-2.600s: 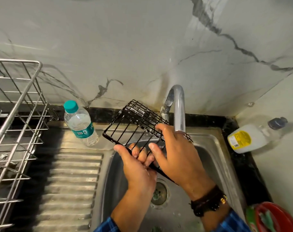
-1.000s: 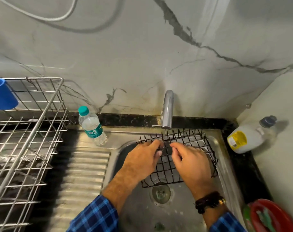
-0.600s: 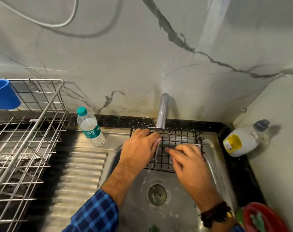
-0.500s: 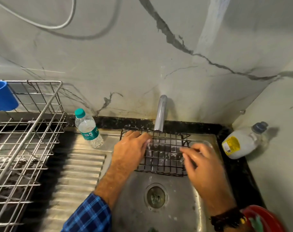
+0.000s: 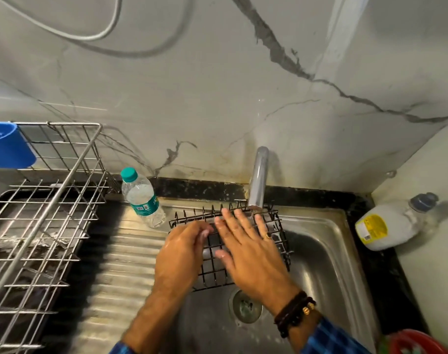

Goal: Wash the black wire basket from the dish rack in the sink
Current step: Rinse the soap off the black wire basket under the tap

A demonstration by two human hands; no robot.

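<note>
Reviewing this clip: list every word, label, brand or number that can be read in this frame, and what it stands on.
Teal label on the water bottle: print and a code patch, too blurred to read.
Yellow label on the white jug: dark print, too small to read.
No text visible on the black wire basket, faucet, dish rack or blue cup.

The right sleeve (image 5: pixel 327 338) was blue checked cloth crossed with darker lines and ended just above the wrist. The left sleeve (image 5: pixel 119 350), in the same check, showed only as a sliver at the lower edge. The right hand (image 5: pixel 248 251) bore a ring (image 5: pixel 268 235) with a dark stone. Its wrist carried dark beaded bracelets (image 5: pixel 293 314) with one gold bead.
</note>
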